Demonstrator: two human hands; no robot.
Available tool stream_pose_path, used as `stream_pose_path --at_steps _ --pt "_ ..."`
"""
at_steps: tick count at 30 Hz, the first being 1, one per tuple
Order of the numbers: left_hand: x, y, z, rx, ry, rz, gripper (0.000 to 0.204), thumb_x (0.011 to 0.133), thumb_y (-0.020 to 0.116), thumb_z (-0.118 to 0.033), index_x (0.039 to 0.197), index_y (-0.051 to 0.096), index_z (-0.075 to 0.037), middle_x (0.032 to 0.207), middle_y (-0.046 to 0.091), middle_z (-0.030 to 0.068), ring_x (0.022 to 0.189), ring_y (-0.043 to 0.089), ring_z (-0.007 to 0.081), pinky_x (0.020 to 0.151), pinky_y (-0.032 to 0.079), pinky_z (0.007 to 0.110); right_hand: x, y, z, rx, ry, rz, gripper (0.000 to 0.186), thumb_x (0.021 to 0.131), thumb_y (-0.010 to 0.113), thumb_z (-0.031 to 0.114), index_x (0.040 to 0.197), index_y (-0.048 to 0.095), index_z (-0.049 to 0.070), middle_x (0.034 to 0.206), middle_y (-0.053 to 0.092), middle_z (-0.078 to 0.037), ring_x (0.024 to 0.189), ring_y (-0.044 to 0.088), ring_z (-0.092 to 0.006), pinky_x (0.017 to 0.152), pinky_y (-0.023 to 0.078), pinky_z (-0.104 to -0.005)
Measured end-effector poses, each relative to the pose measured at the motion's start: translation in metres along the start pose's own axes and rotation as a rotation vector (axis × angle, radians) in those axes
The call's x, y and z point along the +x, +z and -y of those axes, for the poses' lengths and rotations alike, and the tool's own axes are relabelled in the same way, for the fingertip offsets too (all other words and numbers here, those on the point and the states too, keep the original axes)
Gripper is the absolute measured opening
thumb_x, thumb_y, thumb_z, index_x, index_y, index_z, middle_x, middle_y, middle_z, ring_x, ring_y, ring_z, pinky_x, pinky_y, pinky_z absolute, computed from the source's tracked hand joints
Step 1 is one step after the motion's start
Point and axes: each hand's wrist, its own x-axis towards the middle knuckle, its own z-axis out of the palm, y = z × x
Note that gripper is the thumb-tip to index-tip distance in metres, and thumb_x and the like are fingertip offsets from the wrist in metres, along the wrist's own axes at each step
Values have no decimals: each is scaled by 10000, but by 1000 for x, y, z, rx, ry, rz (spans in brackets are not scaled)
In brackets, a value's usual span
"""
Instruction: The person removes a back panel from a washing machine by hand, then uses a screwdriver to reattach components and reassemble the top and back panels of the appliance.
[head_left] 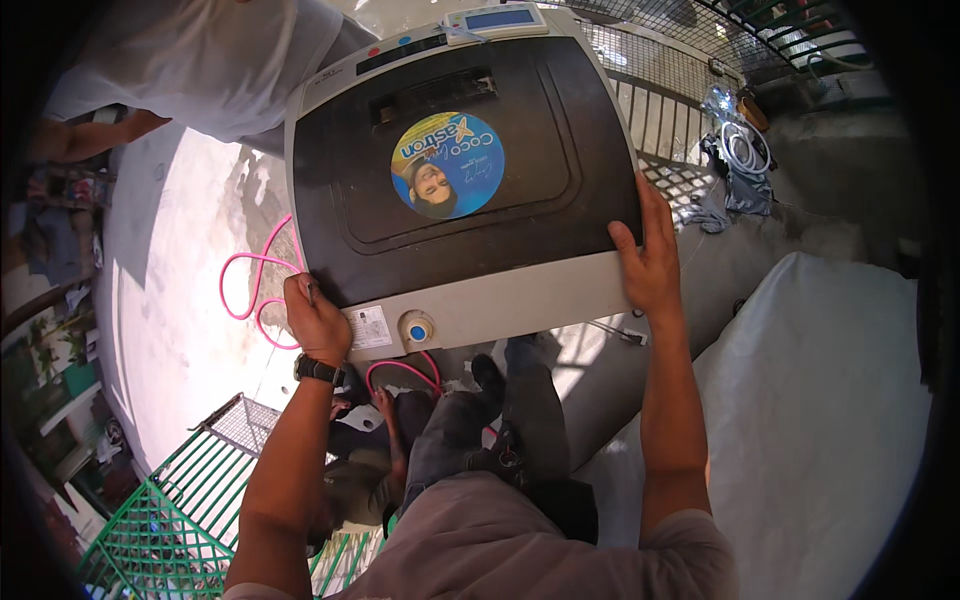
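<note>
A washing machine [545,190] with a dark lid and grey body stands in front of me, a round blue and yellow sticker on its lid. My left hand [318,318] is closed round its near left corner; a small dark bit shows at the fingers, too small to name. At the near right corner, my right hand [652,258] grips the edge, thumb on top and fingers along the side. Between my hands, the grey rear strip carries a white label [369,327] and a round inlet with a blue centre [417,332].
A person in a white shirt [200,60] stands far left; another [365,460] crouches below me beside a pink hose [228,290]. A white device with a screen [497,18] sits on the control panel. Green metal grating [165,535], a pale sheet [810,420] and a coiled white hose [745,148] lie around.
</note>
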Motion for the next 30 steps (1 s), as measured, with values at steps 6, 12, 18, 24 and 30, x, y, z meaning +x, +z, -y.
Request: stream_pose_path --at_steps 6,12,18,24,30 --pt "-1 2 4 -20 35 -14 134 1018 422 -102 926 485 -28 773 499 152 688 487 299 671 424 382 0 1 -3 24 4 -20 615 981 601 347 1488 411 55 1394 480 -199 1285 499 -361 1077 400 -416" --pt "0 3 8 -4 69 -27 301 1081 376 -251 922 488 -21 744 500 151 665 487 307 638 399 410 -9 3 -2 11 21 -94 531 995 585 327 1443 477 63 1329 544 -187 1239 541 -350 1044 427 -417" --pt "1 6 15 -45 97 -48 342 1087 368 -282 904 488 -19 714 490 142 633 459 289 611 384 401 -16 11 -4 -75 -26 -211 447 991 598 317 1358 569 63 1248 612 -156 1172 595 -325 992 466 -402" --pt "3 10 23 -101 136 -63 349 1092 363 -287 925 509 -17 748 516 140 657 466 271 628 395 386 -15 15 -3 -117 -37 -235 374 987 619 259 1302 616 58 1217 638 -138 1140 618 -291 967 479 -376" --pt "-1 10 25 -218 54 -22 347 1098 367 -276 925 513 -13 777 494 99 711 444 212 677 391 342 -16 21 -7 -180 -65 -283 307 993 612 222 1251 653 61 1163 667 -113 1094 631 -243 954 474 -335"
